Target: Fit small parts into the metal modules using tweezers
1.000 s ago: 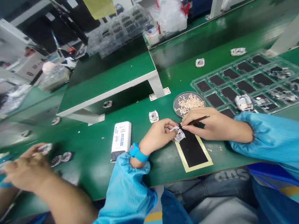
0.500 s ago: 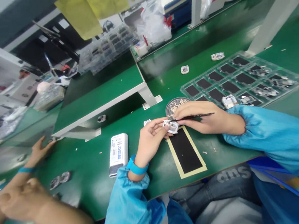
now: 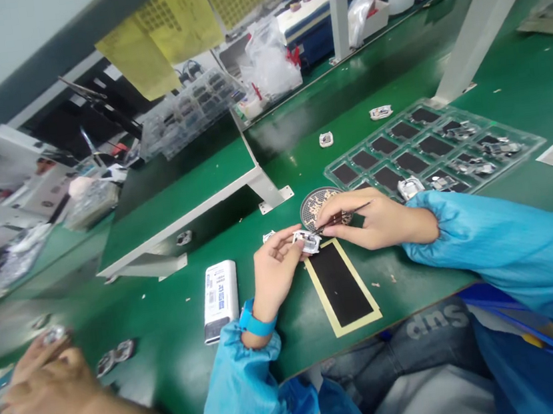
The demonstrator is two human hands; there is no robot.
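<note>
Green workbench [image 3: 170,327]: a small white module [image 3: 307,241] is pinched by the left hand [image 3: 274,267], fine tweezers [image 3: 344,217] held in the right hand [image 3: 376,220]; a slipped tip could scratch it or knock it onto the black mat [image 3: 340,291]

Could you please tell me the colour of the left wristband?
The wristband is bright blue, best seen in the head view.

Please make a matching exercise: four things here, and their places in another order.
1. Thin dark tweezers
2. Black rectangular mat with yellow border
3. White oblong box with blue print
4. Blue wrist strap

A. Around the wrist of the left hand
B. Held in the right hand
C. On the green workbench, left of the mat
D. Between the blue sleeves

Pairs: 1B, 2D, 3C, 4A
</note>
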